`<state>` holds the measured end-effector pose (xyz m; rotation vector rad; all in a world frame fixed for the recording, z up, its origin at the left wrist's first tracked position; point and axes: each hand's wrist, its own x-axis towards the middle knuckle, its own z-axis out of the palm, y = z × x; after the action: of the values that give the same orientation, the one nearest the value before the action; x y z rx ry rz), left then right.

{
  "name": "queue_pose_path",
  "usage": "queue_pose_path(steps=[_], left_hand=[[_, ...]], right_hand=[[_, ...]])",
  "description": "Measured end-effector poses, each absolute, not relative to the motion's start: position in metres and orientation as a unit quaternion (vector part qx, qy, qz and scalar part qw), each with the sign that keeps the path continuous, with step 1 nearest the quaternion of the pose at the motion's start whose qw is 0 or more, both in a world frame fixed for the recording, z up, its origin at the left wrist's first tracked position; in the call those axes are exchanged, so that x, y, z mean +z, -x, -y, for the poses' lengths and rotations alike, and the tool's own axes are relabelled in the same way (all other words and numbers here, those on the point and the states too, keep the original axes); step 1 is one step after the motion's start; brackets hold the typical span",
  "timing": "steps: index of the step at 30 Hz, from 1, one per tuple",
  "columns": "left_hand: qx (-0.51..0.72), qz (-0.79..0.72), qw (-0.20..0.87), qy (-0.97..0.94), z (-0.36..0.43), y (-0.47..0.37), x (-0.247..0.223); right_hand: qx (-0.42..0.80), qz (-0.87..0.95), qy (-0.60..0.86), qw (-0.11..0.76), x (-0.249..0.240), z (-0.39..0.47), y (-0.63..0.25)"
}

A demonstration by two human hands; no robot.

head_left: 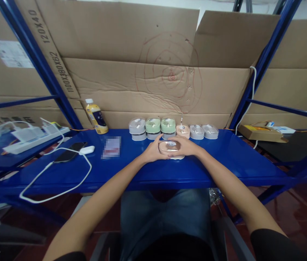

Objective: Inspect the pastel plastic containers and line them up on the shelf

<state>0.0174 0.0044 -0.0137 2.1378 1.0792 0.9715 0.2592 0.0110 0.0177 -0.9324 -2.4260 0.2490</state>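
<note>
Both my hands are wrapped round a small rounded case with a clear lid and a pinkish body, low over the blue shelf. My left hand grips its left side, and my right hand curves over its right side and back. A pale edge shows beneath the case; I cannot tell whether it is its base or a separate piece. Just behind my hands stands a row of similar cases: a grey one, green ones stacked on grey ones, a peach one and single grey ones to the right.
At the left lie a phone, a white plug with a looping cable and a blurred-out card. A yellow bottle stands by the cardboard backing. Blue posts frame the shelf; a cardboard box sits beyond the right one.
</note>
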Motion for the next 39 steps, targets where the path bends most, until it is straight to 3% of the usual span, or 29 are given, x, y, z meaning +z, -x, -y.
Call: queue_pose_path(steps=[12, 17, 22, 28, 34, 39], left_hand=[[0.316, -0.403, 0.231, -0.827, -0.003, -0.013, -0.013], [0.404, -0.371, 0.216, -0.808, -0.003, -0.010, -0.008], [0.446, -0.366, 0.178, -0.797, -0.004, -0.014, -0.008], [0.402, -0.379, 0.172, -0.816, -0.003, -0.019, -0.010], [0.393, -0.396, 0.169, -0.813, -0.002, -0.018, -0.008], [0.380, -0.402, 0.163, -0.817, -0.005, -0.017, -0.011]], right_hand=[[0.151, 0.895, 0.347, 0.238, 0.013, -0.013, -0.273], [0.157, 0.843, 0.373, 0.355, 0.031, -0.014, -0.293], [0.008, 0.663, 0.544, 0.514, 0.058, -0.041, -0.349], [-0.092, 0.445, 0.803, 0.385, 0.059, -0.077, -0.387], [-0.146, 0.428, 0.822, 0.345, 0.034, -0.093, -0.386], [-0.216, 0.478, 0.777, 0.348, 0.041, -0.076, -0.374]])
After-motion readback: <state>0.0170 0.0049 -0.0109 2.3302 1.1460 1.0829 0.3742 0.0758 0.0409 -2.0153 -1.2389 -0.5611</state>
